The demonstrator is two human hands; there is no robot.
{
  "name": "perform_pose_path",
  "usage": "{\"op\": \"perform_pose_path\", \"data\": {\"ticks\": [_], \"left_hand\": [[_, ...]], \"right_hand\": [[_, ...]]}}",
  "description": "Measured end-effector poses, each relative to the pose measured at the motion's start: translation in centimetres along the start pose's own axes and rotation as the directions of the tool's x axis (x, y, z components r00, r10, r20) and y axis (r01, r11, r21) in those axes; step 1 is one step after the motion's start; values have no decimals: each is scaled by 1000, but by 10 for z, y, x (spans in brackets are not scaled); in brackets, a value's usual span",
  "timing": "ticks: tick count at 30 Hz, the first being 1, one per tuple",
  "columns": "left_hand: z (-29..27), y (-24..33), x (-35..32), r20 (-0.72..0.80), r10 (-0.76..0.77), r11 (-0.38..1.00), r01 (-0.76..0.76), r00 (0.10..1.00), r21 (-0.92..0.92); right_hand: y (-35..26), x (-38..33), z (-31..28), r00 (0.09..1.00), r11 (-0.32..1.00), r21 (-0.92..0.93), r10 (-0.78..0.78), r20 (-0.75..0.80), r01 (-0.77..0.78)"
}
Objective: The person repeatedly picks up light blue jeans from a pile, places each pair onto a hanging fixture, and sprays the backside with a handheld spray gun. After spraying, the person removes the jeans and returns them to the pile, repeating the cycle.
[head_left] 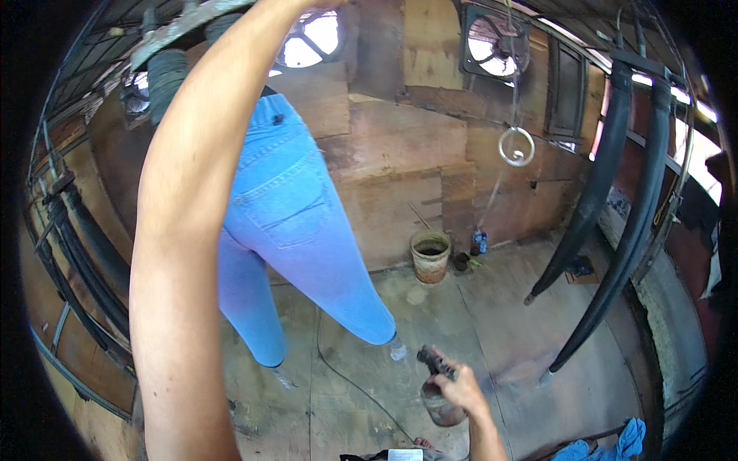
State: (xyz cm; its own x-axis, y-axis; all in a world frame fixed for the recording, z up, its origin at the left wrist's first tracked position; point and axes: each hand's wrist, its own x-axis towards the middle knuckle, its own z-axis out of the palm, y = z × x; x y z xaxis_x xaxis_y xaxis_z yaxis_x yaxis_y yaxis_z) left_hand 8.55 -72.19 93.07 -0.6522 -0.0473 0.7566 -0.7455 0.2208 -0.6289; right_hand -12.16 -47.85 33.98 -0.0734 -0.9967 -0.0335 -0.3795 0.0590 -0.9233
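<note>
Blue jeans (300, 207) with a purplish fade on the seat and thighs hang stretched over a leg-shaped form in front of me. My left arm rises across the left side of the jeans and hides part of them. Only a sliver of my left hand (327, 3) shows at the top edge, its fingers out of sight. Low and right of the jeans' knee, my right hand (461, 388) is closed round a dark spray gun (432, 361) with a cup (443, 409) below it. The gun's nozzle points up and left, apart from the jeans.
Two long black tubes (607, 192) hang at the right, and more dark tubes (96, 253) at the left. A dirty bucket (430, 265) stands by the wooden wall, near a bottle (478, 242). A thin hose (354, 380) crosses the floor. Blue cloth (615, 446) lies lower right.
</note>
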Motion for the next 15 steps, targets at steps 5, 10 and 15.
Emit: {"op": "perform_pose_path", "data": {"ticks": [5,10,15], "left_hand": [[37,113,-64,-223,-5,980,-40,975,-197],[44,247,-176,488,-26,128,487,872,-864],[38,282,-227,566,290,-503,626,772,-596]], "right_hand": [[-41,29,-70,989,976,169,-120,-92,134],[-103,60,-120,966,931,260,-237,-101,255],[-151,79,-132,948,921,228,-319,-25,316]]}}
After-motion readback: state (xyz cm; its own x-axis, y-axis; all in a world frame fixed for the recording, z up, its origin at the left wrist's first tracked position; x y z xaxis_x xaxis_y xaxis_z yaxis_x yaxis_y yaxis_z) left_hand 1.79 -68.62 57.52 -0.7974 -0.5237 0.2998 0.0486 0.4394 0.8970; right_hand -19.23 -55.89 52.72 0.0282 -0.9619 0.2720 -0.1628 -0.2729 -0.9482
